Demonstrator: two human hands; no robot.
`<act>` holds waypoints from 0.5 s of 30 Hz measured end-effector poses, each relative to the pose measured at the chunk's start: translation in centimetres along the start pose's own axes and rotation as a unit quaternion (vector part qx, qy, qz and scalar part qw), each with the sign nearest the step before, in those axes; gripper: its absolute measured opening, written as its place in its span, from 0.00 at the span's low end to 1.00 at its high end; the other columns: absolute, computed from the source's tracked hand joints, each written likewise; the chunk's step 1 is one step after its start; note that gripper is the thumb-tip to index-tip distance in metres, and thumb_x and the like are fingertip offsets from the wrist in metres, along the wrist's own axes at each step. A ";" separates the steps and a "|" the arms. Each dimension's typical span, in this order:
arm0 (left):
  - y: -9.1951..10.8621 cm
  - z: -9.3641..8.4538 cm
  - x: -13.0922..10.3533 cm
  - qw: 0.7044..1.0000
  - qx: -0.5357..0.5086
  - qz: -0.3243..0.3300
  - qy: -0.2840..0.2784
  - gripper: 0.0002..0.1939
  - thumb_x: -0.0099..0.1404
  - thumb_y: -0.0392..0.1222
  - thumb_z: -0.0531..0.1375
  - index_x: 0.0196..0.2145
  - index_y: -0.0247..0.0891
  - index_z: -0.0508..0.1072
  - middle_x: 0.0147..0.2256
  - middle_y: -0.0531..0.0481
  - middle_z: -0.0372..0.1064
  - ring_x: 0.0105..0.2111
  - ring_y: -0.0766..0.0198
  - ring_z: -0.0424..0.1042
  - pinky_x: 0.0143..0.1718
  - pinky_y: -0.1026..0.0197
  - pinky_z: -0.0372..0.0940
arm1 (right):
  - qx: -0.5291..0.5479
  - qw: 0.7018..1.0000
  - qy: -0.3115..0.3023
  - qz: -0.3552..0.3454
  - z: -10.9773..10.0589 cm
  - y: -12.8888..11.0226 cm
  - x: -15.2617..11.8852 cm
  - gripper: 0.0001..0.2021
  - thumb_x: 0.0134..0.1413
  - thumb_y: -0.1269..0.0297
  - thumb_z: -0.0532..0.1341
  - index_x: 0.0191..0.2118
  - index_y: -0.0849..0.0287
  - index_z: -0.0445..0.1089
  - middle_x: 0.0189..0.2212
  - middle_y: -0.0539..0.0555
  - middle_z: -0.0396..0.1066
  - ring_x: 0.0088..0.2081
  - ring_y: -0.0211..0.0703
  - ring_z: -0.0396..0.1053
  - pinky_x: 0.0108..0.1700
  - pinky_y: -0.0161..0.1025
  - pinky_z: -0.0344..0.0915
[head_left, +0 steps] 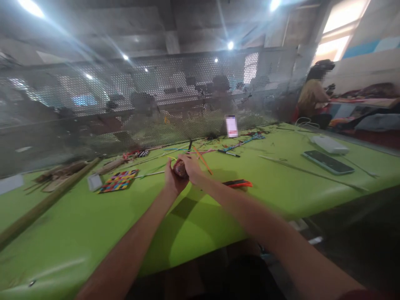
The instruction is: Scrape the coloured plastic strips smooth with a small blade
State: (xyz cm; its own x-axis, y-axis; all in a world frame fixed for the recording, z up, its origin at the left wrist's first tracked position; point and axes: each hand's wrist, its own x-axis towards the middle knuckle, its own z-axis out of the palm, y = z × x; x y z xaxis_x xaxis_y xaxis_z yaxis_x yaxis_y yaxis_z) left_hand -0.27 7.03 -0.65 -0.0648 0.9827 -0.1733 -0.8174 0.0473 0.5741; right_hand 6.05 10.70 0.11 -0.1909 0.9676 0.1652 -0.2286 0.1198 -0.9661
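Observation:
Above the green table [103, 233], my left hand [172, 178] is closed around a small rounded, reddish-brown patterned object [180, 168]. My right hand [193, 166] grips the same object from the right, fingers bent over its top. Blur and the fingers hide its exact kind. Thin coloured strips lie or stick out around the hands, among them an orange strip [203, 160] and a yellow one [171, 158]; whether they join the object I cannot tell. Beneath my right forearm lies a red-and-black tool [239, 183], partly covered.
Left are a multicoloured checkered square [120, 181], a small clear box [94, 182] and a long pole [46, 204]. A pen [228, 153] lies beyond my hands. Right are a phone [328, 161] and white box [330, 144]. A perforated screen [175, 121] borders the table; a person [312, 93] sits beyond.

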 end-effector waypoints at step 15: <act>1.3 -0.4 -0.2 1.000 -0.019 0.014 -0.002 0.14 0.72 0.47 0.55 0.35 0.39 0.76 0.28 0.53 0.77 0.28 0.65 0.77 0.35 0.65 0.71 | -0.531 0.734 0.012 -0.424 -1.3 0.4 -1.0 0.17 0.71 0.60 0.51 0.45 0.58 0.78 0.54 0.55 0.74 0.59 0.51 0.60 0.67 0.51 0.47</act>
State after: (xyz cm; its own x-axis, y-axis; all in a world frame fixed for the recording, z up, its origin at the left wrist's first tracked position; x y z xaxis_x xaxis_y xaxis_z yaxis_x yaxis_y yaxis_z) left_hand -1.56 6.84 -0.17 -0.0867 0.9843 -0.1540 -0.8360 0.0122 0.5485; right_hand 7.37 10.06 -0.69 -0.3908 0.4469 0.8047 0.6188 0.7748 -0.1298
